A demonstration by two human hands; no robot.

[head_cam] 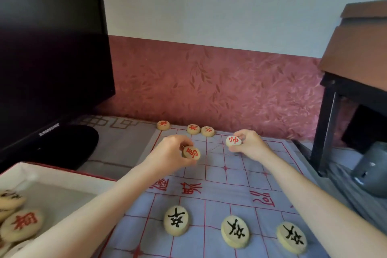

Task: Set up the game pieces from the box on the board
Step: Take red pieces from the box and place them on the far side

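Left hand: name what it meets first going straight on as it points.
Likely the pair of red-marked pieces at the board's far edge, just ahead of the left hand; depth is unclear.

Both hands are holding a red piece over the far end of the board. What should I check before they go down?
1. Left hand grip on the left-hand red piece: ok, fingers curl round it.
2. Right hand pinch on the right-hand red piece: ok.
3. Free point on the far row: ok, a gap shows among the far-row red pieces.
4. Board spread out, lines readable: ok.
5. Which point each held piece belongs on: cannot tell.
6. Box has more pieces for later: ok.
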